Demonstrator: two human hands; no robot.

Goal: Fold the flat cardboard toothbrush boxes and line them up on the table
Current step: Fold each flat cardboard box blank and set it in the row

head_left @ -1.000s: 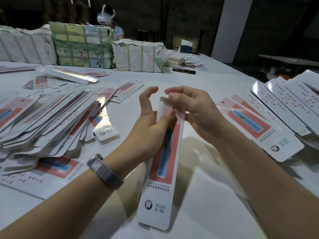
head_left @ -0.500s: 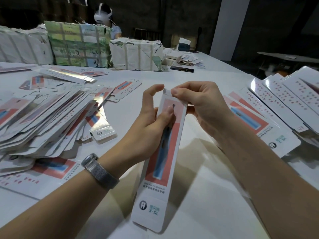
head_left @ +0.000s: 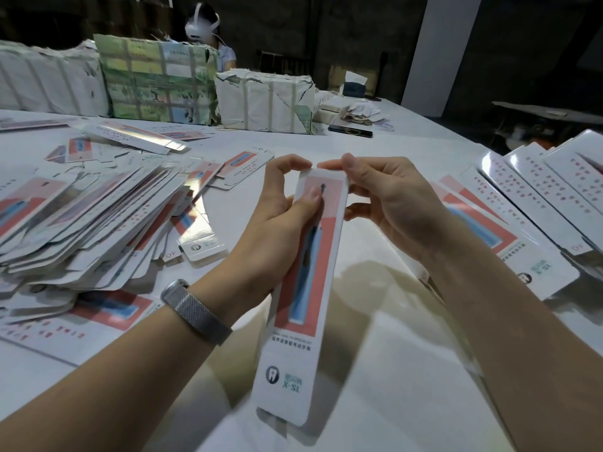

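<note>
My left hand (head_left: 277, 223) grips the toothbrush box (head_left: 308, 272) at its far end, thumb on its face; my right hand (head_left: 388, 203) pinches the far flap, above the table (head_left: 375, 370). Uneven pressure may crease the panel or misalign the flap.

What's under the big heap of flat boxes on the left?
Under the heap of flat boxes, one larger printed sheet pokes out at the near edge, lying on the white table. How far it runs beneath, and whatever else lies there, is covered.
</note>
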